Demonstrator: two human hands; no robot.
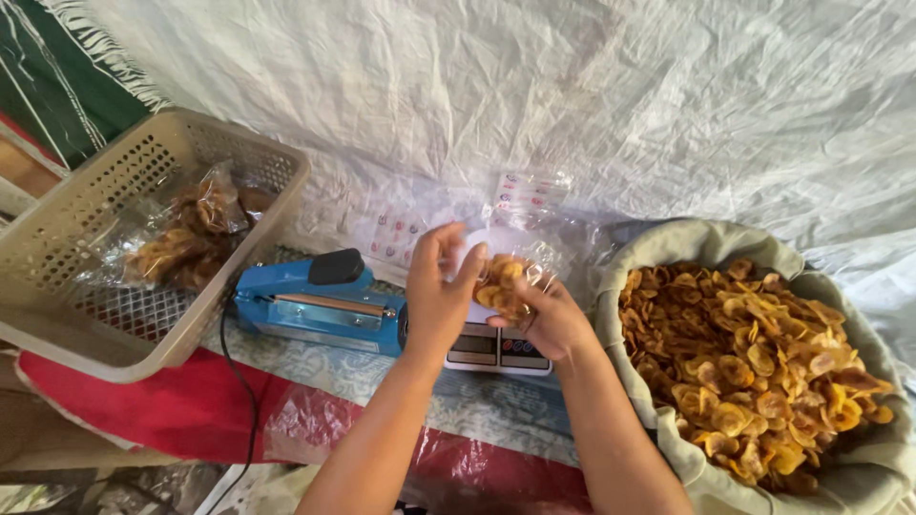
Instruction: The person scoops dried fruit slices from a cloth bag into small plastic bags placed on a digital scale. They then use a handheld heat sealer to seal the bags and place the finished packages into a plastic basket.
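Right, fingers first, then outward.
Left fingers: my left hand (441,286) is pinching the top edge of the clear plastic bag (510,277), thumb and fingertips closed on the film.
Right fingers: my right hand (546,319) is curled shut under and around the same bag, cupping its lower part from the right.
Bag: small, see-through, part filled with golden chips; it sits between my two hands, touching both, held above the scale.
Key relation: bag lies right of my left fingers and up-left of my right palm; its long axis runs roughly upright, mouth at the top by my left fingertips, so my left hand is nearer the opening and my right hand nearer the bottom.
Scale: small digital scale (496,348) directly under the bag, partly hidden by my hands; I cannot tell if the bag touches it.
Sealer: blue heat sealer (315,305) just left of the scale, black knob on top, cord trailing down-left.
Basket: beige perforated basket (57,248) far left, holding filled chip packets (186,238).
Sack: big cloth-lined sack of loose chips (754,362) to the right, near my right forearm.
Spare bags: flat empty bags (530,195) lie behind my hands on the white sheet (572,86).
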